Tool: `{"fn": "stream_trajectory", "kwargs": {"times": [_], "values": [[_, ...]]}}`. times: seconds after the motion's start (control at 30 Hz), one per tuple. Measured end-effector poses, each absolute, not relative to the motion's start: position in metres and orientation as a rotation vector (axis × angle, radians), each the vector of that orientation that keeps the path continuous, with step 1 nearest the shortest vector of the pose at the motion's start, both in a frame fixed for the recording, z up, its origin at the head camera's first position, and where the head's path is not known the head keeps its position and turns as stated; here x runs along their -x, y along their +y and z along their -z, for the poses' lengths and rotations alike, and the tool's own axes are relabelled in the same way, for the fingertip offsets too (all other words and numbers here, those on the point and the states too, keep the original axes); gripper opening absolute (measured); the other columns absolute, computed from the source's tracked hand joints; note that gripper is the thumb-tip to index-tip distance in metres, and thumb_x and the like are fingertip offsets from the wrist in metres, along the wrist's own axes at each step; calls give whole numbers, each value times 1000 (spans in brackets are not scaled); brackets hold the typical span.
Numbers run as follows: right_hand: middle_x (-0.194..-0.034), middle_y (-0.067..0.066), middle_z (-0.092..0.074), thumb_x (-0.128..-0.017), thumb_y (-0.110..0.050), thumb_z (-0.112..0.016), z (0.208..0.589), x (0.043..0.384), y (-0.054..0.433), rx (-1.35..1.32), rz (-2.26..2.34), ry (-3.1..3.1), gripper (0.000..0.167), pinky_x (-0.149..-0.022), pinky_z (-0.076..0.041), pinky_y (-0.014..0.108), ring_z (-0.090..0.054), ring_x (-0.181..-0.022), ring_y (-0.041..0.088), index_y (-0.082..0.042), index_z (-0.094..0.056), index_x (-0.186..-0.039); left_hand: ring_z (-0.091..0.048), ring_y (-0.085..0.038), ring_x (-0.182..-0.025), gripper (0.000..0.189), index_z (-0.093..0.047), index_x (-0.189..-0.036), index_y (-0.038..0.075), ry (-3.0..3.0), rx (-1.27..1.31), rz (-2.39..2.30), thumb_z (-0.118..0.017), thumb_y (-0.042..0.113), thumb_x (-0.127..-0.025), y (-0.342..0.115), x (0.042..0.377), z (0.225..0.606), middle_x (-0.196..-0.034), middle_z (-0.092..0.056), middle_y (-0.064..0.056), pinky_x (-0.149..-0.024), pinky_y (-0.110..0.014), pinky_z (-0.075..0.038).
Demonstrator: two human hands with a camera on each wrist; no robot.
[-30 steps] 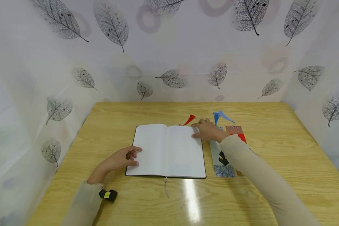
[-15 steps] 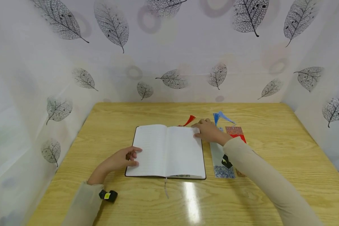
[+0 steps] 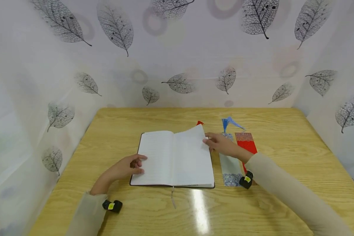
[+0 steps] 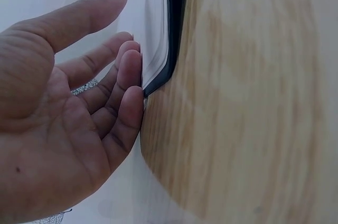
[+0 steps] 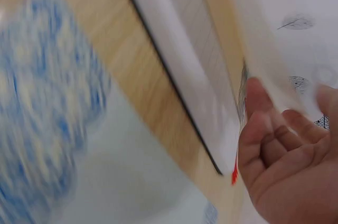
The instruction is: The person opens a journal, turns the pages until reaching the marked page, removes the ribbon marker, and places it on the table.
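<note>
An open notebook (image 3: 156,157) with a dark cover lies on the wooden table. At its left edge rests my left hand (image 3: 125,168), fingers loosely bent over the page margin; in the left wrist view the fingertips sit beside the cover corner. My right hand (image 3: 224,144) holds the right edge of a raised page (image 3: 191,154), whose top corner stands up. The right wrist view has that page blurred between thumb and fingers. Under the right forearm lie a pale blue-patterned bookmark (image 3: 230,164) and a red bookmark (image 3: 245,148).
A red tassel (image 3: 199,123) peeks from behind the raised corner. Two blue tassels (image 3: 226,124) lie above the bookmarks. A thin ribbon (image 3: 173,198) hangs from the spine onto the table (image 3: 292,157). Leaf-print cloth (image 3: 188,49) surrounds the table.
My right hand has shifted slightly right and down, lifting the right page's top corner so that it covers most of the red tassel. The left hand stays in place.
</note>
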State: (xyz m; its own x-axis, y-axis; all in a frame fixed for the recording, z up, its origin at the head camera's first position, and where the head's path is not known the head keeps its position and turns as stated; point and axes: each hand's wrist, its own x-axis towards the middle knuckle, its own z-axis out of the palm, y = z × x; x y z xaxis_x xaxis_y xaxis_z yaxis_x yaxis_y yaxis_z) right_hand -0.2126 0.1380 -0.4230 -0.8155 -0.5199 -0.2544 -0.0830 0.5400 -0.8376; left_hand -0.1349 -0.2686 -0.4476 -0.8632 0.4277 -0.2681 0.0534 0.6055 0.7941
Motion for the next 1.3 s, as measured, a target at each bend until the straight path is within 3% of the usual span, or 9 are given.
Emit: {"fn": "stream_trajectory", "kwargs": {"times": [0.17, 0.37, 0.7, 0.97, 1.3], "values": [[-97, 3, -57, -102, -48, -35, 424, 194, 132, 322, 1591, 1940, 70, -77, -52, 27, -61, -83, 11, 3, -25, -149, -48, -18, -86, 50, -53, -132, 3, 2395, -365, -1174, -70, 20, -89, -269, 133, 447, -98, -54, -8, -70, -21, -42], [-91, -4, -62, -102, -40, -44, 429, 181, 113, 351, 1604, 1836, 67, -72, -50, 23, -58, -76, 9, 0, -22, -151, -48, -17, -84, 53, -52, -134, 1, 2377, -374, -1191, -71, 20, -88, -269, 133, 445, -98, -54, -8, -69, -21, -42], [-107, 18, -69, -101, -16, -46, 429, 168, 74, 474, 1468, 1845, 66, -71, -53, 28, -68, -75, 12, -5, -10, -154, -50, -17, -87, 56, -50, -136, 2, 2393, -358, -1146, -71, 24, -89, -275, 131, 448, -99, -55, -7, -71, -21, -44], [-103, 13, -68, -98, -24, -58, 424, 158, 42, 511, 1348, 1940, 67, -69, -53, 31, -67, -70, 19, -17, -20, -154, -50, -18, -87, 56, -49, -136, 0, 2398, -341, -1157, -69, 23, -90, -283, 128, 447, -98, -55, -7, -70, -22, -45], [-83, 3, -69, -94, -22, -63, 432, 150, 12, 685, 1012, 2324, 66, -55, -47, 25, -59, -56, 11, -9, -29, -149, -56, -16, -94, 47, -46, -137, -4, 2457, -331, -1168, -59, 14, -95, -293, 123, 441, -104, -62, -11, -76, -25, -48]]}}
